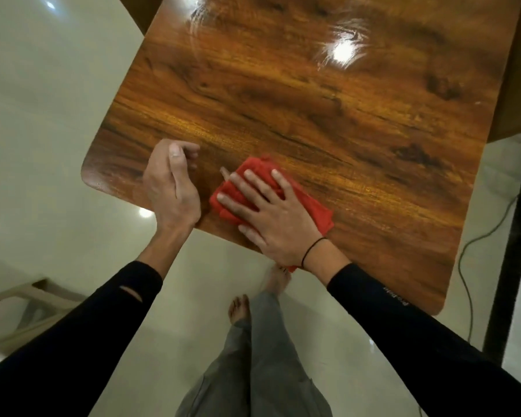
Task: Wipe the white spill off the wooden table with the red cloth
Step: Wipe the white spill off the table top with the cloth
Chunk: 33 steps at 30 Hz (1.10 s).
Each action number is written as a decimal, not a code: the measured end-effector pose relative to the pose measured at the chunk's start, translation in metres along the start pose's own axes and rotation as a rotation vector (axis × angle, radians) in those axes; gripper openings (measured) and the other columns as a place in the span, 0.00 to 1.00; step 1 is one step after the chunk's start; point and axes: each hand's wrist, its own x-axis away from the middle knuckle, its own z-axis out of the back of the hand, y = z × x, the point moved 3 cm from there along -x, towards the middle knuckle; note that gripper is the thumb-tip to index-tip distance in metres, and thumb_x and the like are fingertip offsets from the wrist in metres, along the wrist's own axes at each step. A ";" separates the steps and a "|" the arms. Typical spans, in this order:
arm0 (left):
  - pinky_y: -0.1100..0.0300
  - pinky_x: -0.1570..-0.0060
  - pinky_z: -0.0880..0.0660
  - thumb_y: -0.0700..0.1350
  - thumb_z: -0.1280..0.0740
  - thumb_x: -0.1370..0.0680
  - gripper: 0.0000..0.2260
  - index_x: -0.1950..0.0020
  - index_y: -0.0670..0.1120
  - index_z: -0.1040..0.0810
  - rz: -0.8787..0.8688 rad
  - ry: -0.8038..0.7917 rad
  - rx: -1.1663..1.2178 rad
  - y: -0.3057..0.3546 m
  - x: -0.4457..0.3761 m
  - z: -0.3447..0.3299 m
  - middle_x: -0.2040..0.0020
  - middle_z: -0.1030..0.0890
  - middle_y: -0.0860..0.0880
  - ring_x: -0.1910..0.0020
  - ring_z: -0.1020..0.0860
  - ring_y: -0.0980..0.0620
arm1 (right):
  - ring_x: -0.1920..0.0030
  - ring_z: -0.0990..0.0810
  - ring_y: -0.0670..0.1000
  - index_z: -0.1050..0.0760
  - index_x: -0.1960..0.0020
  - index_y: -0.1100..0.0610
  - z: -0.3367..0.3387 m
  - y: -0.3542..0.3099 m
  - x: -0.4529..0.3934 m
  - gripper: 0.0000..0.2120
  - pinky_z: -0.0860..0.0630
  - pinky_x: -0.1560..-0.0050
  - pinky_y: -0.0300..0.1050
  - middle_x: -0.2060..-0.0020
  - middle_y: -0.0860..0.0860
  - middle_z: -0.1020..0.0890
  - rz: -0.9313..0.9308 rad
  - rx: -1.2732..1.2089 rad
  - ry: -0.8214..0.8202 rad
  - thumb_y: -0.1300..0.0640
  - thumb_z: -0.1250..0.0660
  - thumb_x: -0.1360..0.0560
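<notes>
The right hand (268,212) lies flat with fingers spread, pressing the folded red cloth (310,203) onto the wooden table (313,109) near its front edge. The left hand (170,182) is cupped at that edge just beside the cloth, fingers loosely curled and holding nothing, as if set to catch what gets swept off. No white spill shows anywhere on the tabletop; only glossy smears (340,40) remain farther back, so the wiping looks close to finished, perhaps on its last pass.
</notes>
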 end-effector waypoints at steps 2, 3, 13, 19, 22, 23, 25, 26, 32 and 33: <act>0.40 0.53 0.21 0.45 0.49 0.10 0.21 0.44 0.39 0.18 -0.018 -0.005 0.043 0.010 0.011 -0.002 0.50 0.17 0.42 0.52 0.18 0.45 | 0.09 0.50 0.60 0.51 0.08 0.41 -0.006 -0.007 0.026 0.30 0.52 0.12 0.71 0.08 0.52 0.48 0.061 0.008 -0.018 0.39 0.55 0.09; 0.40 0.54 0.21 0.44 0.49 0.10 0.21 0.45 0.39 0.18 -0.007 -0.025 0.030 0.015 0.016 -0.008 0.50 0.17 0.42 0.52 0.18 0.45 | 0.08 0.51 0.59 0.52 0.08 0.41 -0.009 -0.006 0.042 0.30 0.53 0.12 0.71 0.08 0.52 0.48 0.074 0.014 -0.032 0.39 0.56 0.09; 0.39 0.56 0.22 0.46 0.47 0.11 0.21 0.46 0.38 0.17 -0.006 -0.203 0.162 0.062 0.074 -0.049 0.52 0.19 0.43 0.54 0.20 0.44 | 0.08 0.54 0.54 0.50 0.08 0.40 0.016 0.112 0.136 0.30 0.53 0.12 0.70 0.08 0.48 0.50 -0.407 -0.055 -0.020 0.40 0.53 0.09; 0.39 0.55 0.22 0.47 0.47 0.11 0.21 0.46 0.38 0.17 -0.003 -0.203 0.185 0.081 0.092 -0.078 0.51 0.18 0.42 0.53 0.20 0.43 | 0.08 0.53 0.56 0.51 0.08 0.42 0.026 0.144 0.077 0.30 0.57 0.11 0.68 0.08 0.51 0.50 -0.599 -0.084 0.076 0.41 0.51 0.08; 0.40 0.53 0.21 0.47 0.47 0.11 0.21 0.45 0.38 0.18 0.019 -0.131 0.162 0.089 0.091 -0.093 0.50 0.18 0.42 0.54 0.19 0.43 | 0.08 0.51 0.58 0.51 0.08 0.42 0.016 0.115 0.089 0.31 0.53 0.12 0.71 0.08 0.52 0.50 -0.407 -0.053 0.087 0.39 0.53 0.10; 0.40 0.53 0.21 0.47 0.48 0.10 0.20 0.44 0.39 0.18 0.028 -0.095 0.152 0.092 0.090 -0.097 0.50 0.18 0.42 0.53 0.19 0.44 | 0.09 0.50 0.59 0.50 0.08 0.42 0.009 0.101 0.102 0.31 0.52 0.12 0.72 0.08 0.52 0.49 -0.305 -0.048 0.085 0.39 0.52 0.10; 0.41 0.51 0.20 0.47 0.48 0.10 0.19 0.43 0.40 0.19 0.069 -0.012 0.128 0.097 0.088 -0.102 0.51 0.18 0.45 0.53 0.18 0.45 | 0.08 0.51 0.59 0.50 0.08 0.41 -0.008 0.079 0.140 0.32 0.51 0.13 0.72 0.08 0.53 0.49 -0.126 -0.025 0.069 0.39 0.49 0.10; 0.42 0.51 0.20 0.47 0.48 0.09 0.19 0.42 0.41 0.19 0.083 0.019 0.122 0.101 0.088 -0.105 0.51 0.18 0.45 0.52 0.18 0.45 | 0.08 0.52 0.59 0.50 0.08 0.41 -0.016 0.073 0.163 0.32 0.51 0.13 0.72 0.08 0.53 0.50 -0.069 -0.015 0.057 0.39 0.49 0.10; 0.45 0.51 0.20 0.42 0.46 0.09 0.17 0.43 0.41 0.18 0.054 0.043 0.085 0.143 0.112 -0.133 0.52 0.17 0.48 0.52 0.17 0.48 | 0.08 0.57 0.59 0.54 0.08 0.40 -0.028 0.119 0.260 0.31 0.54 0.11 0.71 0.08 0.50 0.52 0.061 0.018 -0.038 0.37 0.51 0.09; 0.44 0.51 0.20 0.42 0.46 0.09 0.17 0.43 0.41 0.18 0.070 0.055 0.094 0.150 0.118 -0.141 0.52 0.17 0.47 0.52 0.17 0.48 | 0.08 0.57 0.58 0.54 0.08 0.40 -0.025 0.134 0.263 0.31 0.54 0.11 0.70 0.08 0.49 0.53 0.048 0.015 -0.035 0.37 0.52 0.08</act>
